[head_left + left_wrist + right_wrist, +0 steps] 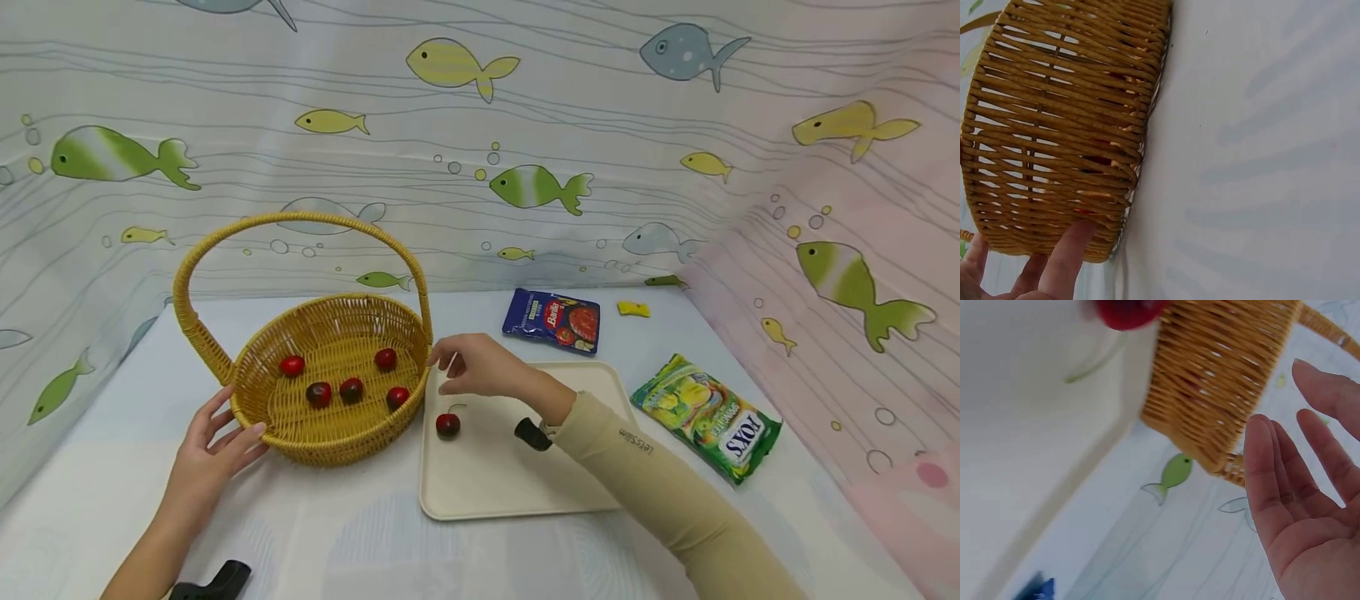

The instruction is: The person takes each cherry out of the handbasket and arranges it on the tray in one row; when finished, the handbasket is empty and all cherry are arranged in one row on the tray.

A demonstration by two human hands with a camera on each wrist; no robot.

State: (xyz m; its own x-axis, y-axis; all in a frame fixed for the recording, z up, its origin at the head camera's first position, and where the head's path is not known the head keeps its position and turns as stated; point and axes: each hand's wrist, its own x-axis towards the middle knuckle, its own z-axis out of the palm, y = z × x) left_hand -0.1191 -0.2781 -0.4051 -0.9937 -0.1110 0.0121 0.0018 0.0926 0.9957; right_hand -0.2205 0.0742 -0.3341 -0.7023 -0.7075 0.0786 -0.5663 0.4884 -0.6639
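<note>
A yellow wicker basket (pixel 322 450) with a tall arched handle stands on the left of the table, several dark red cherries (pixel 351 389) lying spread over its bottom. My left hand (pixel 204 454) rests against the basket's left front side, fingers touching the weave in the left wrist view. Over the left edge of a cream tray (pixel 487 487), my right hand (pixel 480 367) hovers beside the basket's right rim, fingers loosely bent with nothing between them. Below it on the tray lies one cherry (pixel 447 425), its stem (pixel 1097 362) showing in the right wrist view.
Behind the tray lies a blue Barilla pouch (pixel 555 321), with a small yellow packet (pixel 633 309) to its right. A green Fox's candy bag (pixel 708 417) lies right of the tray. A fish-patterned cloth (pixel 450 125) hangs along the back.
</note>
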